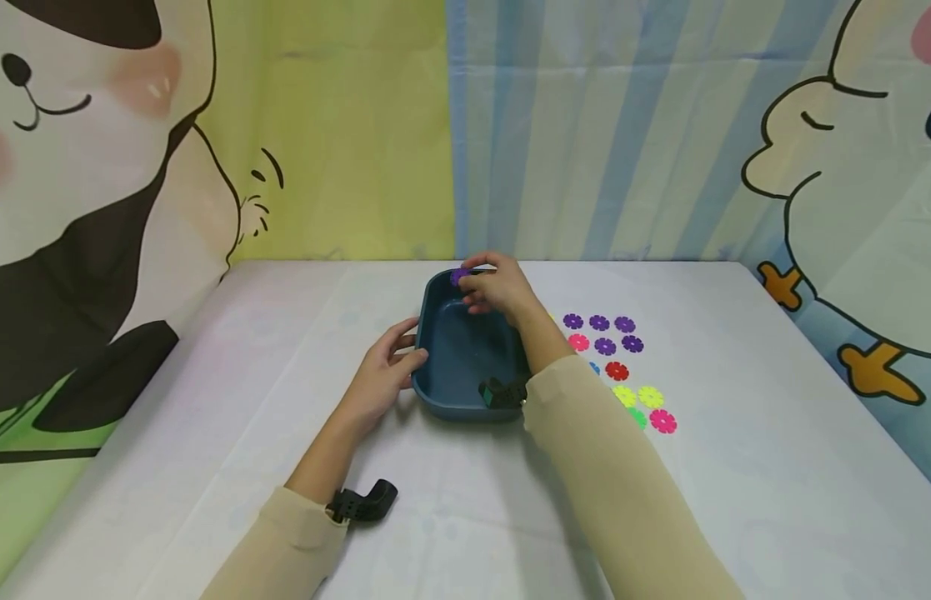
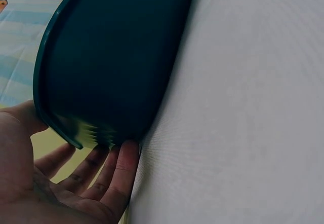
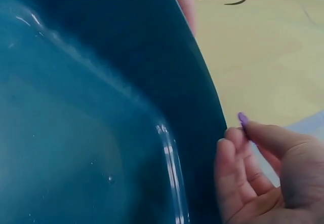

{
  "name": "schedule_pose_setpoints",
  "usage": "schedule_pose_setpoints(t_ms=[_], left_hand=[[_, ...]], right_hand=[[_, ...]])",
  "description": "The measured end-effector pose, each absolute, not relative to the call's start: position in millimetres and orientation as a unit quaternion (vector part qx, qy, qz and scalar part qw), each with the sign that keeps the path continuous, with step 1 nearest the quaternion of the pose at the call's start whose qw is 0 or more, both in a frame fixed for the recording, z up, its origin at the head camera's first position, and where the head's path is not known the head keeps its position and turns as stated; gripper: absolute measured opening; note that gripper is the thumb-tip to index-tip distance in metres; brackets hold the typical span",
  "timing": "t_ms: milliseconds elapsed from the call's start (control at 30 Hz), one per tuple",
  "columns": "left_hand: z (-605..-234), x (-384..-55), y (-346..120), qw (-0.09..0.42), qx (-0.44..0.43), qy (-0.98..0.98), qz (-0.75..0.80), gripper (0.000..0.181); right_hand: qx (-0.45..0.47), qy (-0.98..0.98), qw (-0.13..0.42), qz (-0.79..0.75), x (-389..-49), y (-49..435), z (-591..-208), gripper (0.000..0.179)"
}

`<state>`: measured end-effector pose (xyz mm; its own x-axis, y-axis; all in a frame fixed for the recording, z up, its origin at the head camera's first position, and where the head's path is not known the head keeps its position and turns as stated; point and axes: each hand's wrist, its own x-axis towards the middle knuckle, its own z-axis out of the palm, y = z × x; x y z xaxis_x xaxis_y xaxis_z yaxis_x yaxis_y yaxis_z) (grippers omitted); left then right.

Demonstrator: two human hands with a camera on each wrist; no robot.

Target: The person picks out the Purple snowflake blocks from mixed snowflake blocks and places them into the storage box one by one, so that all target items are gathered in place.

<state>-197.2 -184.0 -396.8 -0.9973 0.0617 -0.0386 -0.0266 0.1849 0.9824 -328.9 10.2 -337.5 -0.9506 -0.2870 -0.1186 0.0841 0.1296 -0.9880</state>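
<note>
A dark blue rectangular plastic tub [image 1: 465, 358] stands on the white table, its visible floor bare. My left hand [image 1: 391, 361] holds its left side, thumb at the rim and fingers against the outer wall; the left wrist view shows those fingertips [image 2: 129, 150] low on the tub wall [image 2: 116, 62]. Between thumb and finger, my right hand [image 1: 501, 287] pinches a purple notched disc [image 1: 458, 276] over the tub's far end. In the right wrist view the disc [image 3: 243, 118] appears edge-on beside the tub's rim [image 3: 210, 77].
Right of the tub lie several flat notched discs: purple ones [image 1: 604, 346], a red one [image 1: 617, 371], a pink one [image 1: 663, 421], yellow ones [image 1: 650, 397] and a green one [image 1: 638, 417]. My right forearm hides part of that group. A cartoon-printed curtain [image 1: 345, 133] hangs behind the table [image 1: 232, 400].
</note>
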Motion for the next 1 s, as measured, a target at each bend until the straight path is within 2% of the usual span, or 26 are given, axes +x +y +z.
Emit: schedule_pose_setpoints(t_ms=[267,1000], left_hand=[[-397.3,-197.9,-180.9,0.038,0.012,0.767,0.641,0.057],[-397.5,-196.4,-182.2,0.036,0.02,0.764,0.643,0.057]], right_hand=[[-0.049,0.775,0.187,-0.602,-331.3,13.9,-345.3,0.03],[-0.128,0.894,0.157,-0.399,-335.9,8.9,-367.9,0.025]])
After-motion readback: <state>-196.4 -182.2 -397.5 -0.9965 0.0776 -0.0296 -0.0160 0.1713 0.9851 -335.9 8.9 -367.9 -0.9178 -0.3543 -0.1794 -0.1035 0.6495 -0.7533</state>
